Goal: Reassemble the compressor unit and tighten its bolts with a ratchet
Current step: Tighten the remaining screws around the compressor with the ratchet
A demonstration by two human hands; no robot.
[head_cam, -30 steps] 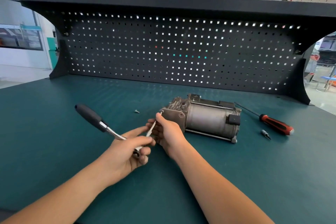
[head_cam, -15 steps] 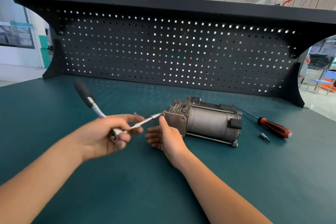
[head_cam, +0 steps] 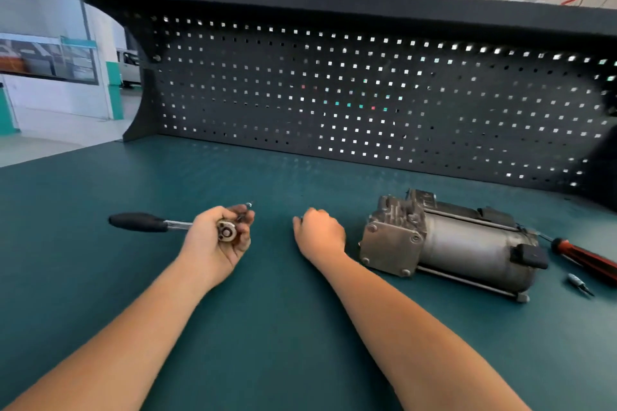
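The grey metal compressor unit (head_cam: 464, 243) lies on its side on the green bench at the right, its square end plate with bolts facing me. My left hand (head_cam: 213, 243) grips the ratchet (head_cam: 140, 222) around its round head. The black handle points left and the extension tip sticks out past my fingers. My right hand (head_cam: 319, 233) rests knuckles-up on the mat, left of the compressor and apart from it. Its fingers are curled down, and what lies under them is hidden.
A red and black screwdriver (head_cam: 587, 259) lies right of the compressor, with a small loose bit (head_cam: 579, 287) in front of it. A black pegboard (head_cam: 367, 103) with a shelf above closes off the back of the green bench mat (head_cam: 283, 327).
The ratchet's extension has come off the compressor's end plate and moved left with my left hand. My right hand let go of the compressor and moved left onto the mat. The view shifted left.
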